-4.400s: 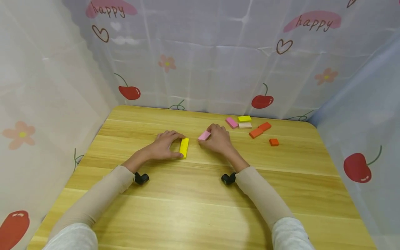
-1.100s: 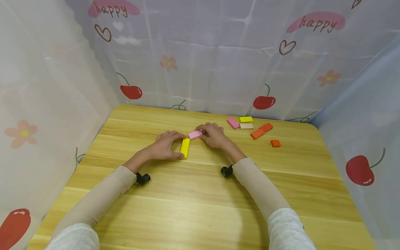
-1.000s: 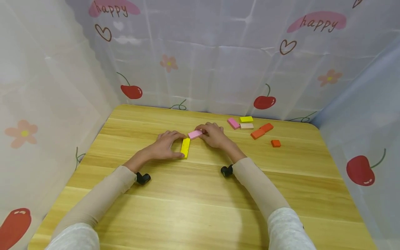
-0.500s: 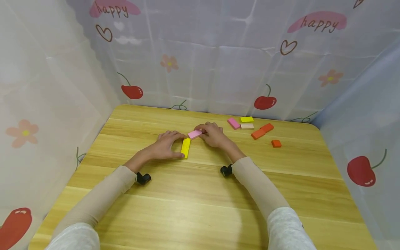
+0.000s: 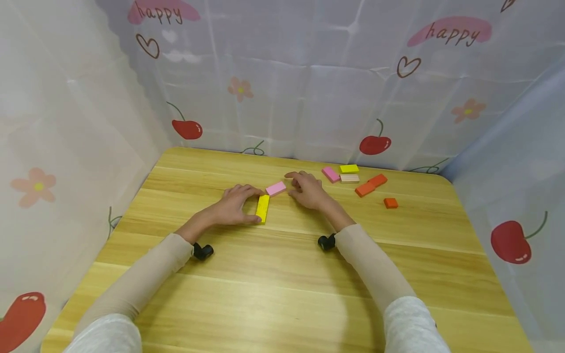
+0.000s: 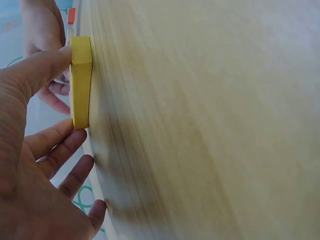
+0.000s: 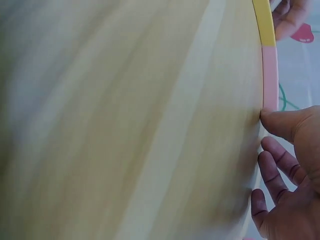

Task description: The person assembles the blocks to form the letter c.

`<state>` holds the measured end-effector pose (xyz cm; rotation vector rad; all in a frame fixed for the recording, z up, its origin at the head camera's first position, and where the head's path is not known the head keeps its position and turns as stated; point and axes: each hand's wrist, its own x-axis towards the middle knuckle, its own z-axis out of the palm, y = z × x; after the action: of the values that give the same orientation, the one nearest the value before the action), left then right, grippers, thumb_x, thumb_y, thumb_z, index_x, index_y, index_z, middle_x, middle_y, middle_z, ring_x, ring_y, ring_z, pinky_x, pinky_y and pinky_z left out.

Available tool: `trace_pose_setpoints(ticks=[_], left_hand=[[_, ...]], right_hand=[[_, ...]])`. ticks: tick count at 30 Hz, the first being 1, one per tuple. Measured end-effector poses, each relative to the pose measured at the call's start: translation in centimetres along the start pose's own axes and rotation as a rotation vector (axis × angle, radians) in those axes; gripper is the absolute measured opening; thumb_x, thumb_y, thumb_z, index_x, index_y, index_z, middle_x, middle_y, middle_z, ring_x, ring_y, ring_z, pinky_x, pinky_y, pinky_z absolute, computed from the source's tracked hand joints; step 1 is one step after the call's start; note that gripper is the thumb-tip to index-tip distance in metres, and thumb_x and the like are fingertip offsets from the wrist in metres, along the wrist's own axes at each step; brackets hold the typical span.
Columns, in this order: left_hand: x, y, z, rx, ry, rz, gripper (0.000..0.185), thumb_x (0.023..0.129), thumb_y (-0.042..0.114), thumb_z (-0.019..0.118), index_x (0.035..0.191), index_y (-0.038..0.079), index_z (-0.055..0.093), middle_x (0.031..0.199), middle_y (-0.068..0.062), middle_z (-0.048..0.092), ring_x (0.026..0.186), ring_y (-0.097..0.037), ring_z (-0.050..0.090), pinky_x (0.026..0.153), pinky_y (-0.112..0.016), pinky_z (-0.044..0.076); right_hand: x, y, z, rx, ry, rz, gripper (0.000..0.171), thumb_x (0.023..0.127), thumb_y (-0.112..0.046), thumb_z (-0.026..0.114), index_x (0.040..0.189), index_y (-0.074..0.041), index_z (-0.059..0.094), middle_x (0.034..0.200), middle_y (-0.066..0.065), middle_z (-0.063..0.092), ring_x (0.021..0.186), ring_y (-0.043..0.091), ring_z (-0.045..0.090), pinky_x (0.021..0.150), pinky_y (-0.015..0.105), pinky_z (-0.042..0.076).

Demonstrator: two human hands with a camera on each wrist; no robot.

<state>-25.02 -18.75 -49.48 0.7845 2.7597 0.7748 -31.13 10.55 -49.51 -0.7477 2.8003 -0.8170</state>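
A stray nudge from the empty right hand (image 5: 310, 191) could have skewed the pink block (image 5: 275, 189) while the left hand (image 5: 230, 206) pinched the yellow block (image 5: 263, 208) at left.

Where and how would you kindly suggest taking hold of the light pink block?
I'd pinch the light pink block by its long sides near the right end, coming from the right with the right hand. It lies flat with no block at that end, while its left end sits by the yellow block the left hand holds.
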Motion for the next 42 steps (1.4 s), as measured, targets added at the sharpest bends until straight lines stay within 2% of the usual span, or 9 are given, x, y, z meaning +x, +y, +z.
trace_pose_setpoints(ticks=[8, 11, 14, 17, 21, 25, 29, 35, 42], left_hand=[[-0.1, 0.1, -0.1, -0.007, 0.008, 0.004, 0.078, 0.087, 0.049, 0.086, 0.154, 0.021, 0.057, 0.154, -0.005, 0.059, 0.137, -0.033, 0.049, 0.108, -0.058, 0.031], [-0.1, 0.1, 0.0, -0.004, 0.007, 0.002, 0.078, 0.087, 0.049, 0.086, 0.154, 0.021, 0.057, 0.154, -0.005, 0.058, 0.137, -0.033, 0.048, 0.109, -0.058, 0.031], [-0.1, 0.1, 0.0, -0.001, 0.008, 0.003, 0.078, 0.087, 0.049, 0.086, 0.154, 0.021, 0.057, 0.154, -0.005, 0.058, 0.138, -0.033, 0.049, 0.109, -0.059, 0.031], [-0.1, 0.1, 0.0, -0.006, 0.011, 0.004, 0.078, 0.087, 0.049, 0.086, 0.154, 0.021, 0.057, 0.154, -0.005, 0.058, 0.138, -0.033, 0.049, 0.110, -0.060, 0.031], [-0.2, 0.2, -0.1, -0.011, 0.017, 0.012, 0.077, 0.087, 0.048, 0.086, 0.153, 0.021, 0.057, 0.153, -0.006, 0.059, 0.137, -0.034, 0.050, 0.109, -0.061, 0.032], [-0.2, 0.3, -0.1, -0.006, 0.021, 0.015, 0.077, 0.087, 0.048, 0.086, 0.153, 0.021, 0.058, 0.153, -0.006, 0.060, 0.137, -0.034, 0.050, 0.108, -0.061, 0.032], [-0.2, 0.4, 0.0, -0.010, 0.026, 0.015, 0.077, 0.087, 0.049, 0.086, 0.152, 0.021, 0.058, 0.152, -0.005, 0.060, 0.138, -0.034, 0.050, 0.108, -0.061, 0.032], [-0.1, 0.3, 0.1, -0.020, 0.024, 0.007, 0.078, 0.086, 0.048, 0.087, 0.153, 0.021, 0.058, 0.153, -0.005, 0.059, 0.139, -0.034, 0.049, 0.110, -0.060, 0.032], [0.0, 0.0, 0.3, -0.018, 0.018, 0.004, 0.078, 0.087, 0.049, 0.086, 0.154, 0.023, 0.057, 0.155, -0.003, 0.057, 0.139, -0.032, 0.048, 0.110, -0.059, 0.031]], right_hand=[[-1.5, 2.5, -1.1, 0.012, 0.077, 0.017, 0.050, 0.102, -0.025, 0.074, 0.148, -0.012, 0.061, 0.125, 0.014, 0.066, 0.116, 0.032, 0.061, 0.101, 0.053, 0.044], [-2.2, 3.1, -1.6, 0.034, 0.126, 0.048, 0.048, 0.100, -0.025, 0.075, 0.144, -0.009, 0.064, 0.124, 0.016, 0.068, 0.120, 0.037, 0.058, 0.106, 0.058, 0.041], [-2.7, 3.6, -2.1, 0.051, 0.184, 0.099, 0.047, 0.099, -0.026, 0.075, 0.141, -0.008, 0.066, 0.125, 0.016, 0.068, 0.125, 0.041, 0.054, 0.108, 0.064, 0.035], [-3.1, 4.3, -2.5, 0.061, 0.254, 0.160, 0.045, 0.100, -0.029, 0.074, 0.139, -0.008, 0.066, 0.126, 0.016, 0.066, 0.126, 0.041, 0.050, 0.110, 0.065, 0.031], [-3.4, 5.3, -3.2, 0.069, 0.364, 0.236, 0.043, 0.100, -0.029, 0.075, 0.135, -0.006, 0.067, 0.122, 0.018, 0.065, 0.118, 0.039, 0.049, 0.109, 0.062, 0.031], [-3.7, 6.1, -3.7, 0.055, 0.440, 0.299, 0.043, 0.099, -0.027, 0.075, 0.133, -0.003, 0.068, 0.125, 0.022, 0.067, 0.121, 0.043, 0.050, 0.105, 0.061, 0.035], [-3.9, 6.4, -4.1, 0.053, 0.463, 0.352, 0.042, 0.099, -0.025, 0.073, 0.133, -0.002, 0.068, 0.126, 0.023, 0.068, 0.122, 0.044, 0.051, 0.105, 0.060, 0.036], [-3.6, 6.8, -4.3, 0.067, 0.443, 0.388, 0.042, 0.100, -0.027, 0.073, 0.134, -0.002, 0.068, 0.130, 0.020, 0.072, 0.119, 0.042, 0.053, 0.105, 0.057, 0.036], [-3.0, 7.0, -4.1, -0.039, 0.412, 0.412, 0.042, 0.098, -0.028, 0.071, 0.133, -0.006, 0.070, 0.129, 0.017, 0.075, 0.117, 0.044, 0.052, 0.101, 0.061, 0.038]])
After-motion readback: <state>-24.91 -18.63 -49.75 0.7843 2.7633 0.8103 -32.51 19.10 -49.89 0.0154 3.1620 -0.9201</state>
